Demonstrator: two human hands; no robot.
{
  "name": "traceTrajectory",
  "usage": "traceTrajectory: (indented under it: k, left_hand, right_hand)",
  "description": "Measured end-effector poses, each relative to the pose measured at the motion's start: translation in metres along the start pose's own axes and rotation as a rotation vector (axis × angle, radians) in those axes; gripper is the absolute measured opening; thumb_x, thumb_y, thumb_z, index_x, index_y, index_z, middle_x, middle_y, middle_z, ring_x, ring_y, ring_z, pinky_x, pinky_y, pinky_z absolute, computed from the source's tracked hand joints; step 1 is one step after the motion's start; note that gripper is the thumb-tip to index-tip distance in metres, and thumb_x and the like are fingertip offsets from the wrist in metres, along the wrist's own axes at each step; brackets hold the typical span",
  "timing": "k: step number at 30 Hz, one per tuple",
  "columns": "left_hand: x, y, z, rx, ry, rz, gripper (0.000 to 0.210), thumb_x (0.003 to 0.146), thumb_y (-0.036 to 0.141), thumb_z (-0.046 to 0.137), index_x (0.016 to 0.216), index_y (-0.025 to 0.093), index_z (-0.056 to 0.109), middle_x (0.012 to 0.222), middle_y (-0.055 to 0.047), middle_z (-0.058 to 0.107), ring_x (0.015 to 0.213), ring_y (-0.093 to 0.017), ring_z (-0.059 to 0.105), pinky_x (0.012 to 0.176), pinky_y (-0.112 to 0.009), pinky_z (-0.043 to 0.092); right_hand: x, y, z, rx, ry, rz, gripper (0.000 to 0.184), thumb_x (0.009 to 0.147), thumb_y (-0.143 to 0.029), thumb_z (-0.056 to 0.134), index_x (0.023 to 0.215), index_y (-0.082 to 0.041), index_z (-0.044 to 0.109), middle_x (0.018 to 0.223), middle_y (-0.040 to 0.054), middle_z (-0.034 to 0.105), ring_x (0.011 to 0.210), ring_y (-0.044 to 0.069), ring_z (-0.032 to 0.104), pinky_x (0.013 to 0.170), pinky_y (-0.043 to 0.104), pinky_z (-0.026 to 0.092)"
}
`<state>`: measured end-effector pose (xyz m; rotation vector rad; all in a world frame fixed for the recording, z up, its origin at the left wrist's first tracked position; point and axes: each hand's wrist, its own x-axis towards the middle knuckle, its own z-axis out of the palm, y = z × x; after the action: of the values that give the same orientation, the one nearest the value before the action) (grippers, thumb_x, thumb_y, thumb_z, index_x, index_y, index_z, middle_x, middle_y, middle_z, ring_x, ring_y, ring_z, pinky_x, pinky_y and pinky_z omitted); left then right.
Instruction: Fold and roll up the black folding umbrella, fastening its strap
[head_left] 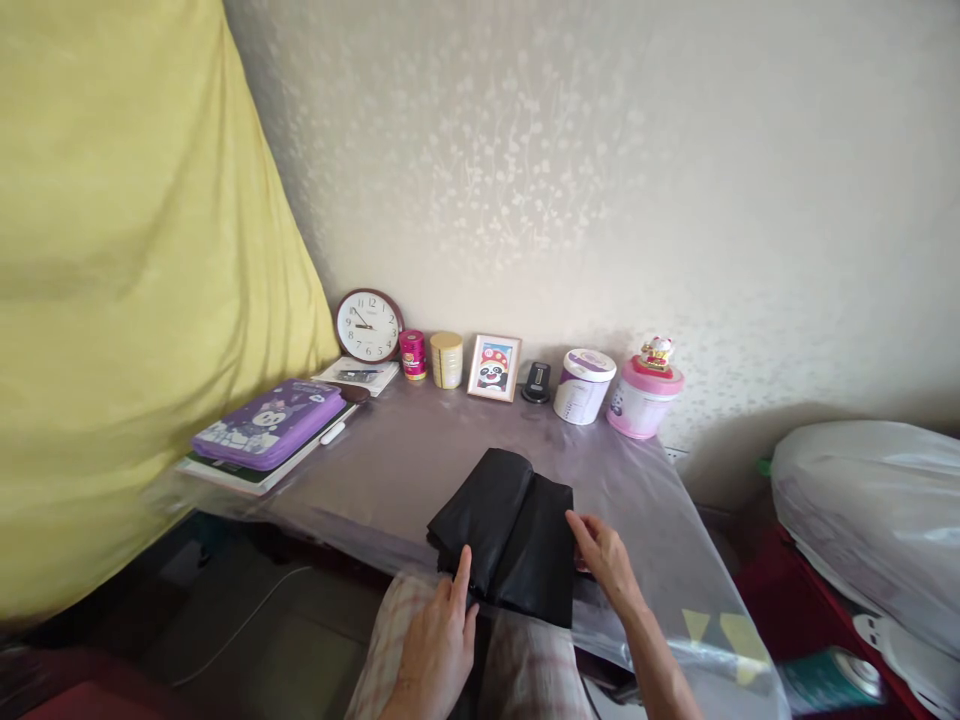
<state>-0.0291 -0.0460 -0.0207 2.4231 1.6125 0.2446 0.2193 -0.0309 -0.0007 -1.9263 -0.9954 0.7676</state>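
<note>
A folded black sheet [499, 535], thin and slightly shiny like cloth or plastic film, lies at the front edge of the table with its near part hanging over. My left hand [439, 645] is at its near left corner, the index finger stretched out against the black surface and the thumb apart. At the right edge, my right hand [604, 560] pinches the black sheet between thumb and fingers; some of those fingertips are hidden beneath it. Whether the sheet is a bag or plain cloth I cannot tell.
A clear cover lies over the table [397, 450]. Along the wall stand a clock [369, 326], tins, a picture frame [494, 368] and two tubs [585, 387]. A purple case [274, 425] rests on books at left. A plastic-wrapped bundle [870, 510] sits at right.
</note>
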Motion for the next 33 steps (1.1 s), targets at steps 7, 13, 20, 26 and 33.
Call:
traceTrajectory:
  k: [7,13,20,26,33]
  left_hand:
    - [0.002,0.002,-0.003,-0.025,-0.022,-0.026,0.058,0.088,0.015,0.037,0.143,0.020,0.019,0.102,-0.007,0.062,0.084,-0.015,0.060,0.069,-0.023,0.040]
    - [0.002,0.002,-0.003,-0.040,-0.042,-0.029,0.057,0.088,0.015,0.036,0.143,0.018,0.019,0.099,-0.007,0.062,0.079,-0.015,0.059,0.066,-0.024,0.039]
    - [0.002,0.002,-0.002,-0.024,-0.025,-0.038,0.058,0.088,0.015,0.038,0.142,0.020,0.020,0.101,-0.006,0.062,0.081,-0.015,0.060,0.067,-0.024,0.040]
    - [0.003,0.000,-0.003,-0.050,-0.053,-0.037,0.058,0.087,0.015,0.036,0.143,0.019,0.019,0.105,-0.008,0.061,0.085,-0.016,0.059,0.072,-0.026,0.040]
    - [0.004,-0.003,-0.003,-0.075,-0.069,-0.040,0.058,0.087,0.017,0.036,0.143,0.018,0.019,0.103,-0.007,0.062,0.083,-0.016,0.059,0.070,-0.026,0.039]
  right_hand:
    - [-0.003,-0.003,0.009,0.106,0.039,0.003,0.035,0.067,-0.049,0.055,0.080,-0.017,0.060,0.060,0.0003,0.060,0.053,0.017,0.059,0.040,0.024,0.045]
    - [-0.007,-0.027,0.007,0.418,-0.075,0.037,0.038,0.067,-0.047,0.062,0.091,-0.018,0.062,0.070,0.0003,0.066,0.062,0.016,0.063,0.052,0.023,0.047]
    - [0.001,-0.055,0.026,0.545,-0.125,-0.040,0.041,0.065,-0.045,0.067,0.095,-0.017,0.065,0.062,-0.0008,0.063,0.058,0.016,0.061,0.053,0.025,0.048]
    - [0.012,-0.071,0.054,0.641,-0.155,-0.083,0.043,0.063,-0.041,0.071,0.096,-0.015,0.063,0.054,-0.0029,0.058,0.055,0.016,0.060,0.052,0.025,0.048]
    - [0.018,-0.076,0.082,0.648,-0.155,-0.083,0.047,0.064,-0.040,0.069,0.101,-0.013,0.059,0.057,-0.0033,0.059,0.055,0.015,0.061,0.052,0.025,0.048]
